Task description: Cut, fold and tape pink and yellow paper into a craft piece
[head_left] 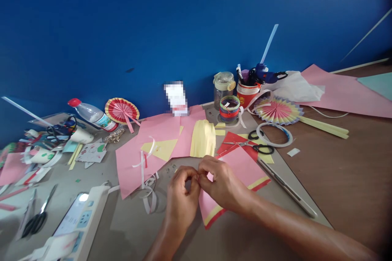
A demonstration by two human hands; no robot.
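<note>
Pink paper (pixel 241 163) banded yellow and red, likely light, easily creased and best held by its edges, lies near the right edge of the grey surface (pixel 275 220), beneath the left hand (pixel 182 195) and right hand (pixel 222 183), fingertips pinched closed, any hold hidden.

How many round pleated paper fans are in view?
2: a red-banded fan beside the bottle at left, and a purple-edged fan right of the red cup. Others could be hidden from view.

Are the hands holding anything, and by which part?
I can't tell: the left hand and right hand pinch close together at the red-edged pink paper, but anything pinched is hidden.
</note>
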